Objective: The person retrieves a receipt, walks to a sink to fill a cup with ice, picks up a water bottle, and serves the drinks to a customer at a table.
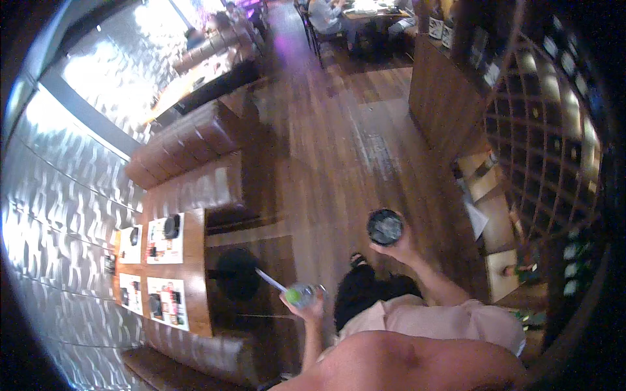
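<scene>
My left hand (314, 312) is closed around a transparent drinking glass (309, 292). A green round piece (293, 295), perhaps lime, shows at its rim, and a pale straw (270, 279) sticks out towards the upper left. Further forward, my right hand (397, 248) grips a dark cup (370, 230) from its right side. Ice (387, 228) is visible inside this cup. Both drinks are held in the air above the wooden floor (323, 205), apart from any table.
At left, a wooden table (198, 273) bears several printed paper placemats (165, 300) with dark dishes. Brown padded benches (190, 188) flank it. A wood-panelled counter (440, 105) and lattice screen (538, 127) stand at right. Seated people (325, 17) are beyond.
</scene>
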A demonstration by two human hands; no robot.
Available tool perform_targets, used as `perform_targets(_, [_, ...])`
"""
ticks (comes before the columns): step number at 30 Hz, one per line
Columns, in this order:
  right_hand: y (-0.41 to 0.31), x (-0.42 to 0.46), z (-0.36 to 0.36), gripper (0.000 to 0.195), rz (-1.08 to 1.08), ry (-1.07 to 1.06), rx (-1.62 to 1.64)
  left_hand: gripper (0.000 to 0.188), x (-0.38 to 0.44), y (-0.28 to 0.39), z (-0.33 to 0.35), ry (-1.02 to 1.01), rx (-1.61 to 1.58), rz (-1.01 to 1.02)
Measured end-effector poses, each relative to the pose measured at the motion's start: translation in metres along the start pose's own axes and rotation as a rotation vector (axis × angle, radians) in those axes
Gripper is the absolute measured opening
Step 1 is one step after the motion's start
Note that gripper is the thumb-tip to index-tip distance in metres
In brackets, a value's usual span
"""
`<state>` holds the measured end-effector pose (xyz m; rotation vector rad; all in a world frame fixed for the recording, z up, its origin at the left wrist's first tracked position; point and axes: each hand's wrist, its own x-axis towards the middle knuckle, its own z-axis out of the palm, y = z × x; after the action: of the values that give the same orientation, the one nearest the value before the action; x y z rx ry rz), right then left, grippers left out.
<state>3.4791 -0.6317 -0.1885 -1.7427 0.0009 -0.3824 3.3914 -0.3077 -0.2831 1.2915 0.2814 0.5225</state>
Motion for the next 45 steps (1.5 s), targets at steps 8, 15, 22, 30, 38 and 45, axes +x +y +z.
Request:
perform_targets(8, [0.078, 0.348, 0.06, 0.085, 0.084, -0.037, 0.022, 0.085, 0.323, -0.082, 0.283, -0.115, 0.168, 0.223])
perform_targets(15, [0.144, 0.651, 0.123, 0.084, 0.022, -0.062, 0.033, 0.086, 0.582, -0.142, 0.434, -0.07, 0.189, 0.123])
perform_targets(22, [0.208, 0.964, 0.207, 0.085, 0.009, -0.108, 0.047, 0.078, 0.8, -0.208, 0.541, 0.321, 0.412, 0.033])
perform_targets(30, [0.301, 1.329, 0.312, 0.095, 0.16, -0.061, -0.105, 0.08, 1.187, -0.315, 0.718, 0.071, 0.485, 0.316])
perform_targets(38, [0.385, 1.659, 0.375, 0.085, 0.222, 0.095, 0.123, 0.072, 1.52, -0.359, 0.99, -0.107, 0.101, 0.205])
perform_targets(45, [0.457, 1.992, 0.416, 0.083, 0.055, 0.08, 0.097, 0.091, 1.769, -0.398, 1.191, -0.122, 0.03, 0.34])
